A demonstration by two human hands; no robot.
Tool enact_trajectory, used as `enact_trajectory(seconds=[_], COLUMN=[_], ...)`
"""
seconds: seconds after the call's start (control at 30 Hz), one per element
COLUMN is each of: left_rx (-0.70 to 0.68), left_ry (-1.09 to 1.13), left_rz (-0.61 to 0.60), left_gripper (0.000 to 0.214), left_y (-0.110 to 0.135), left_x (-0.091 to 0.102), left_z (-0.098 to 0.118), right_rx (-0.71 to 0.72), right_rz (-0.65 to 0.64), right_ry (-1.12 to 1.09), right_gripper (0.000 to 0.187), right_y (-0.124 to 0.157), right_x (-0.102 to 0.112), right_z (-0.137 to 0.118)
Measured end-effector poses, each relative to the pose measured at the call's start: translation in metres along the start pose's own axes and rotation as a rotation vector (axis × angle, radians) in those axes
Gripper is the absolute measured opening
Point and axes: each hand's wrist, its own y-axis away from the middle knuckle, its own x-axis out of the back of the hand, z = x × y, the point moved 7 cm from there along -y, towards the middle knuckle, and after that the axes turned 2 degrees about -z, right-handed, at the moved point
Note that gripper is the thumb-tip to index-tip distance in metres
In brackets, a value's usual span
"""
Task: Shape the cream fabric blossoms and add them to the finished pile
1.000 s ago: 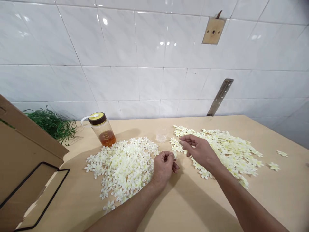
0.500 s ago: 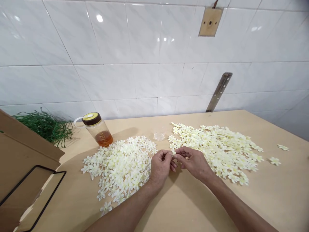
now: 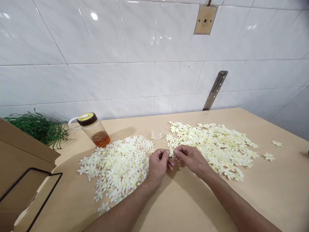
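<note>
A small pale-yellow artificial flower [image 3: 171,152] is held up between my two hands over the middle of the table. My left hand [image 3: 158,164] pinches its left side between thumb and forefinger, the other fingers curled below. On the opposite side my right hand [image 3: 191,159] is closed too, its thumb and fingertips at the petals. A heap of white flowers [image 3: 118,170] lies to the left, close beside my left hand. Past my right hand spreads a pile of yellower flowers [image 3: 214,141]. Behind the hands stands a small clear dish [image 3: 156,134].
A bottle [image 3: 94,130] of amber liquid stands behind the left heap. Green stringy strands [image 3: 41,129] lie at the far left, behind a cardboard box [image 3: 21,161] and a black wire frame [image 3: 51,193]. A tiled wall [image 3: 140,80] with a metal bracket [image 3: 215,90] closes off the back.
The view has shifted slightly, so the surroundings sit a little further left. My hands have drawn slightly apart, and more of the flower shows between them.
</note>
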Motion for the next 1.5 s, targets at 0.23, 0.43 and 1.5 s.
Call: enact_trajectory(seconds=[0.23, 0.43, 1.5], left_rx=[0.008, 0.006, -0.014], left_ry=[0.053, 0.022, 0.055], left_rz=[-0.007, 0.005, 0.007], left_gripper=[0.028, 0.025, 0.028], left_y=[0.001, 0.0, -0.001], left_x=[-0.001, 0.001, 0.001], left_z=[0.003, -0.001, -0.003], right_rx=[-0.016, -0.064, 0.451], right_rz=[-0.022, -0.1, 0.224], right_ry=[-0.038, -0.228, 0.703], right_gripper=[0.029, 0.039, 0.014], right_y=[-0.001, 0.0, 0.021], right_x=[-0.006, -0.008, -0.014], right_z=[0.002, 0.001, -0.05])
